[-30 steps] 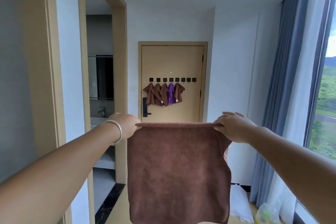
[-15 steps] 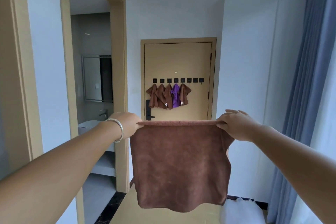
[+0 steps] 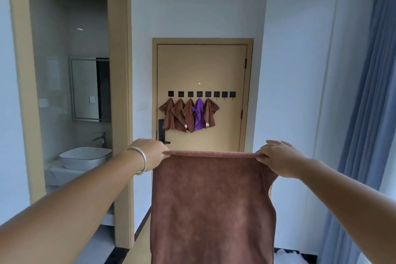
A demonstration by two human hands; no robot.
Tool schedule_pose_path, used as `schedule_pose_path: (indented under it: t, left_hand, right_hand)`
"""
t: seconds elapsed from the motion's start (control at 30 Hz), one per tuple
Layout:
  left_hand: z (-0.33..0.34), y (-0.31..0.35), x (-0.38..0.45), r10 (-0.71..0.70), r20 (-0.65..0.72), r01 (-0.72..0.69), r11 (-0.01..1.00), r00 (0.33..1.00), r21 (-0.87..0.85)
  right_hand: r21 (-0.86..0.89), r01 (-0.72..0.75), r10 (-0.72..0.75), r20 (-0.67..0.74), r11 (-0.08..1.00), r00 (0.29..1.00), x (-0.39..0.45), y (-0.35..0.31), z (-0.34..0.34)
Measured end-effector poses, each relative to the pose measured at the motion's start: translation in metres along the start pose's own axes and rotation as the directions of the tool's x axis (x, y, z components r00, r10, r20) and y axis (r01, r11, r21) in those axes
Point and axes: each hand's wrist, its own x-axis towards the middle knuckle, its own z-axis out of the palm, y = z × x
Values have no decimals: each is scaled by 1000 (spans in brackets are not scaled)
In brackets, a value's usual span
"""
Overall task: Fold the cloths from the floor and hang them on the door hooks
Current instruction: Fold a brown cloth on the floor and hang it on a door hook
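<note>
Both hands pinch the top edge of the brown cloth [image 3: 212, 206]: our left hand [image 3: 151, 153] grips its left corner, fingers curled over the hem, and our right hand [image 3: 278, 156] nips the right corner, fingers lying along the fold. We hold it stretched flat in the air, hanging straight down, directly in front of the door [image 3: 201, 70] and below its handle. On the door we count 8 black hooks [image 3: 201, 94] in 1 row. 5 carry cloths: 4 brown hanging cloths [image 3: 177, 117] and 1 purple cloth [image 3: 198, 117], leaving 3 hooks bare at the right end. Left of the door, a washbasin [image 3: 85, 157] shows through an opening. Right of the door hangs a blue curtain [image 3: 368, 113].
</note>
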Motion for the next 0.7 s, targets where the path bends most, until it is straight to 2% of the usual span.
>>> schedule_pose_path:
  t: [0.33, 0.7]
  left_hand:
    - [40, -67, 146, 39, -72, -41, 999, 997, -20]
    - [100, -89, 257, 29, 12, -28, 999, 1000, -23]
  right_hand:
    - [-4, -45, 45, -27, 999, 999, 142, -4, 25]
    - [5, -16, 16, 19, 1000, 1000, 262, 12, 85]
